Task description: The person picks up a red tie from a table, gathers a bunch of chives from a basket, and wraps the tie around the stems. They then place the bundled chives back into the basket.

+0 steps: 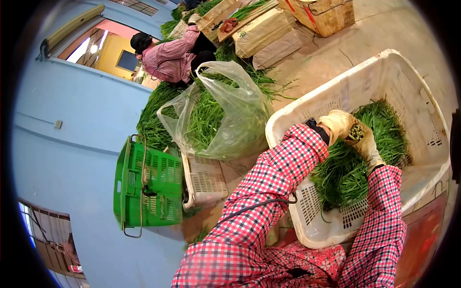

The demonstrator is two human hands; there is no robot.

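I'm seeing only the cut tips of the bundle [356,132]; the rest is buried in the left hand [338,126], which wraps round it. Right hand [370,148]: gripping or just resting, I can't tell. Sleeves [288,168] cover the crate's [384,72] near wall. Boxes [321,17] run off the top edge. The bag [230,110] covers the co-worker's [173,57] legs.
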